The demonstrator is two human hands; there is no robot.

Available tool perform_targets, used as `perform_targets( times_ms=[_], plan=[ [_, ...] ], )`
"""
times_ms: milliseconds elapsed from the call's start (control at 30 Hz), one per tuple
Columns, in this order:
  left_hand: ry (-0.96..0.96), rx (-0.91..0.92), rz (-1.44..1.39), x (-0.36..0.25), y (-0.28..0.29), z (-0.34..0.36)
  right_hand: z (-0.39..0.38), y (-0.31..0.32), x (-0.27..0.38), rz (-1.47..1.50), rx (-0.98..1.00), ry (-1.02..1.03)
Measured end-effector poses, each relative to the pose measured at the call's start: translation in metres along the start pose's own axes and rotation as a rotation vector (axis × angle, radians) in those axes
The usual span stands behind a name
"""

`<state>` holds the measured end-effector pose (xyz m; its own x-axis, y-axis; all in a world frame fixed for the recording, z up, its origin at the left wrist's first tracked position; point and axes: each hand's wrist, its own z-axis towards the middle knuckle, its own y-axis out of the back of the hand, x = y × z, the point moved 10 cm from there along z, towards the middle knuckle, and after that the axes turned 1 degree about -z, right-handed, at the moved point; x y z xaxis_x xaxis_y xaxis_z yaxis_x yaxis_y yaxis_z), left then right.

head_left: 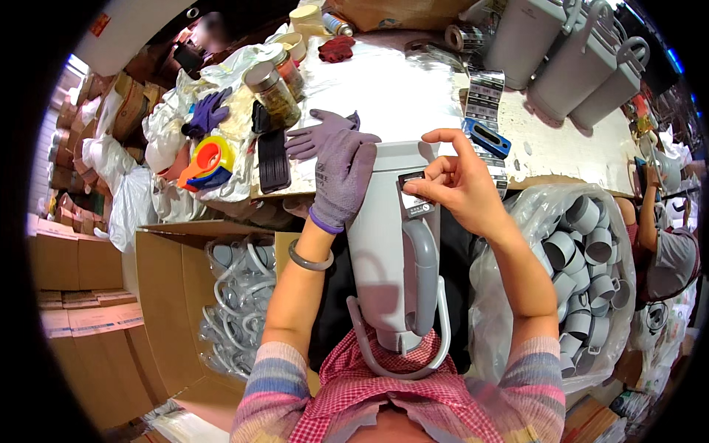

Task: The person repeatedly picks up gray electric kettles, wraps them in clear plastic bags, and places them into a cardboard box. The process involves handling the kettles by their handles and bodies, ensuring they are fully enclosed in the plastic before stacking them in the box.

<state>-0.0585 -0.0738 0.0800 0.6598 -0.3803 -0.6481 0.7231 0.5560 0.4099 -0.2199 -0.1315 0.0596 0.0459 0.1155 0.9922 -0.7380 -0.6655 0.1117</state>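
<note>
A grey jug lies tilted against my lap, its wide end resting toward the table edge. Its side handle faces up, and a curved carrying handle loops over my checked apron. My left hand, in a purple-grey work glove, is closed on the jug's upper left side. With bare fingers, my right hand pinches a small black and silver label against the jug's wall, above the side handle. The index finger is raised and curled away from the thumb.
On the table lie a spare glove, a tape dispenser, a jar, a label strip and a blue cutter. Several grey jugs stand at the far right. A carton of handles and a bag of grey parts flank me.
</note>
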Motion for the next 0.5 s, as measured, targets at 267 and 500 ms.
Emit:
perform_targets(
  times_ms=[267, 500],
  plan=[
    [0.008, -0.033, 0.036, -0.001, 0.014, -0.01, -0.004, -0.02, 0.011, -0.193, -0.072, 0.057],
    [0.013, 0.056, 0.075, 0.004, 0.019, -0.019, 0.013, -0.004, 0.001, -0.982, 0.074, 0.026]
  ],
)
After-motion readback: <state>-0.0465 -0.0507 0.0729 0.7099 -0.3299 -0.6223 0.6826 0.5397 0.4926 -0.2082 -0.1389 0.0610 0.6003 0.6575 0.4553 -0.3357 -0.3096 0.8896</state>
